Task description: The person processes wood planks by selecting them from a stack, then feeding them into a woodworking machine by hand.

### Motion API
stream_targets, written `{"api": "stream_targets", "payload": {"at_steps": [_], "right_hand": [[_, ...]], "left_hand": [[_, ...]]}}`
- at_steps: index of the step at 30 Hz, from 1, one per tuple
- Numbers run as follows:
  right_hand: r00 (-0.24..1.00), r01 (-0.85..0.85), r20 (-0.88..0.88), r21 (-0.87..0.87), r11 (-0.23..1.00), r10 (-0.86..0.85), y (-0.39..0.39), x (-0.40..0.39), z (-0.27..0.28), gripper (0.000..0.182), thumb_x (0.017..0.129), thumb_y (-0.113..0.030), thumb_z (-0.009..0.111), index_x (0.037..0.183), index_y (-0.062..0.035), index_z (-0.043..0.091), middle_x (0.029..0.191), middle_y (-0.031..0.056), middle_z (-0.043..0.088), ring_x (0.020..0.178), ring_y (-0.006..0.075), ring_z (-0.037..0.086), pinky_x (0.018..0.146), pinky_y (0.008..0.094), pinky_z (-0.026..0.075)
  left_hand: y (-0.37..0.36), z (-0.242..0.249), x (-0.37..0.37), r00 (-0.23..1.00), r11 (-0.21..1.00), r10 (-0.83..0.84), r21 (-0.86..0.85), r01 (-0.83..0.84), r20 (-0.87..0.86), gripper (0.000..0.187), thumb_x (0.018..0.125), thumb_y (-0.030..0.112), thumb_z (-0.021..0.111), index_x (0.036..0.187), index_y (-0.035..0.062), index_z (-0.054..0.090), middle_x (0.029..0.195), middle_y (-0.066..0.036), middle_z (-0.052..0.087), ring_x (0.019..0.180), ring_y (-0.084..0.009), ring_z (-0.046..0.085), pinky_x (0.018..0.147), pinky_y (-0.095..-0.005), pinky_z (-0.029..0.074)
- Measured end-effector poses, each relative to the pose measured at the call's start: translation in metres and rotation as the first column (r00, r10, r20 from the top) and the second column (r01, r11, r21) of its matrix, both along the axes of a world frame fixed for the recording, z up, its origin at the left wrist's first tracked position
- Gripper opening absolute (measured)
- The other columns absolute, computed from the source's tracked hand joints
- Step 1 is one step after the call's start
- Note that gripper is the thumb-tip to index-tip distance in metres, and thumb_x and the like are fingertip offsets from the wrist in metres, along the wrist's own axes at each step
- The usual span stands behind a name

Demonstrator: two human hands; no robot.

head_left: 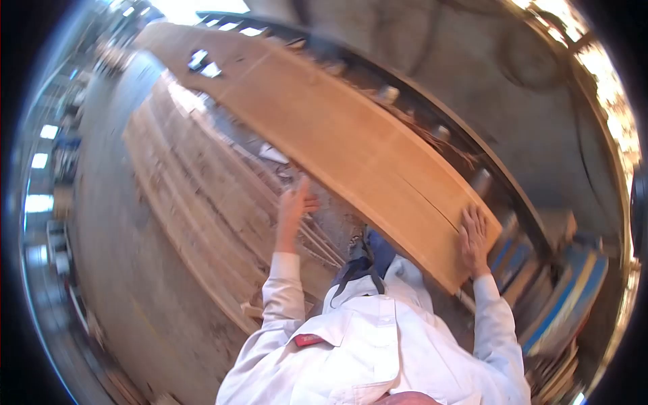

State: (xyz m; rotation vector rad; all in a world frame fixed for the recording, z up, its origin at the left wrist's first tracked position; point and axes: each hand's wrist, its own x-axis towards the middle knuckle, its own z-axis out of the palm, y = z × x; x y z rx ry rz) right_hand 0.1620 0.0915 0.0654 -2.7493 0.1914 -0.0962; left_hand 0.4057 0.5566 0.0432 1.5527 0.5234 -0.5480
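Observation:
A long, wide wooden plank (pixel 337 138) runs from the upper left to the right in front of me, with a hole near its far end and a dark crack near its close end. My right hand (pixel 474 236) lies flat on the plank's near right end, fingers spread. Just off the plank's lower edge is my left hand (pixel 295 202), slightly blurred, fingers apart with nothing held in them. Whether its fingertips touch the edge cannot be made out.
Several long boards (pixel 196 202) lie stacked at the left, beside the floor (pixel 108 223). Behind the plank runs a dark metal rail (pixel 466 138) with rollers (pixel 481 182). Blue-striped blocks (pixel 567 297) stand at the right, near more timber.

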Motion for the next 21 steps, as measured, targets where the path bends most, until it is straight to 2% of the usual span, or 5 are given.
{"api": "stream_targets", "payload": {"at_steps": [4,7,12,16,21], "right_hand": [[0.986,0.162,0.044,-0.009,0.987,-0.162,-0.015,-0.048,0.007,0.051,0.102,-0.029,0.053,0.149,-0.0117,0.048,0.161,0.0125,0.038,0.151,0.0326,0.029,0.125,0.0475,0.017],[0.980,0.196,0.057,-0.086,0.977,-0.192,-0.042,-0.086,0.002,0.051,0.103,-0.035,0.053,0.148,-0.0129,0.049,0.159,0.0115,0.041,0.150,0.0297,0.031,0.125,0.0443,0.020],[0.976,0.208,0.099,-0.124,0.970,-0.197,-0.069,-0.120,-0.005,0.052,0.104,-0.038,0.050,0.150,-0.0139,0.048,0.160,0.0091,0.040,0.151,0.0275,0.030,0.126,0.0423,0.018],[0.969,0.232,0.113,-0.084,0.969,-0.222,-0.092,-0.150,-0.013,0.051,0.105,-0.037,0.050,0.149,-0.0117,0.049,0.160,0.0097,0.039,0.152,0.0274,0.028,0.127,0.0424,0.017],[0.944,0.247,0.242,-0.076,0.966,-0.222,-0.111,-0.178,-0.031,0.049,0.105,-0.038,0.049,0.144,-0.0088,0.054,0.155,0.0107,0.047,0.148,0.0274,0.037,0.125,0.0429,0.022]], "left_hand": [[0.021,-0.049,-0.007,0.989,0.999,0.038,-0.040,-0.033,0.141,0.064,0.098,0.051,0.063,0.123,-0.0079,0.057,0.100,-0.022,0.069,0.079,-0.0291,0.073,0.063,-0.0345,0.062],[0.018,-0.047,-0.001,0.982,0.991,0.049,0.114,-0.071,0.183,0.068,0.098,0.052,0.064,0.131,-0.0059,0.050,0.114,-0.023,0.065,0.092,-0.0288,0.070,0.070,-0.0370,0.062],[-0.023,-0.008,0.003,0.971,0.980,-0.015,-0.190,0.061,0.238,0.071,0.093,0.051,0.071,0.129,-0.0057,0.047,0.112,-0.019,0.063,0.092,-0.0280,0.068,0.075,-0.0390,0.060],[-0.059,-0.013,-0.002,0.986,0.998,0.035,-0.049,-0.027,0.161,0.059,0.093,0.042,0.074,0.121,-0.0035,0.049,0.110,-0.016,0.060,0.091,-0.0269,0.066,0.075,-0.0406,0.058],[-0.060,-0.025,-0.020,0.962,0.987,-0.115,-0.081,0.139,0.247,0.056,0.094,0.037,0.073,0.125,-0.0047,0.051,0.114,-0.018,0.062,0.101,-0.0311,0.067,0.079,-0.0420,0.059]]}}
